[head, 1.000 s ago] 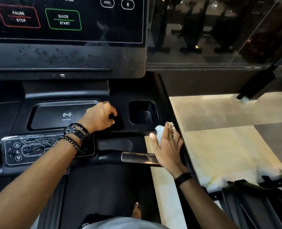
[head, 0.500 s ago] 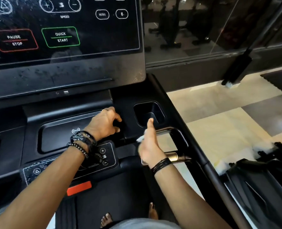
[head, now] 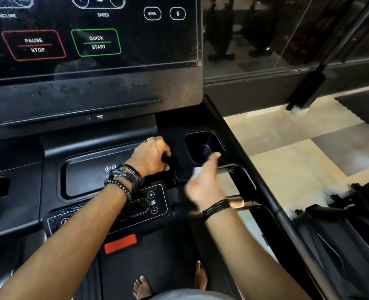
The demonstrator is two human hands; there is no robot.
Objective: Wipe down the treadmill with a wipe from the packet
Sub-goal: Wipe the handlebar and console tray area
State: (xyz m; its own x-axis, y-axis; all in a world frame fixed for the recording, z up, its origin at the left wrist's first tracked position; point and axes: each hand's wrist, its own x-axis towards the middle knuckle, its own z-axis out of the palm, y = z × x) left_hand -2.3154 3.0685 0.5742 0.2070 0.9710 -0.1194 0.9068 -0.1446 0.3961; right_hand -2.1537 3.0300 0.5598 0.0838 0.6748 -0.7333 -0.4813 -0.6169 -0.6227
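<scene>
Mid-wipe. Right hand (head: 203,182) pinches white wipe (head: 196,171) at 5 o'clock of cup holder (head: 205,146). Left hand (head: 151,156), fingers curled, rests on treadmill (head: 136,94) console tray. Screen still smudged; packet unseen.

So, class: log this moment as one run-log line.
left hand: rests on console tray | right hand: holds wipe beside cup holder | handrail: untouched

Gym. Treadmill console (head: 88,40) with speed, incline, quick-start buttons fills upper left; exercise machines (head: 220,37) behind glass wall, upper right; tiled floor (head: 287,152) at right.
</scene>
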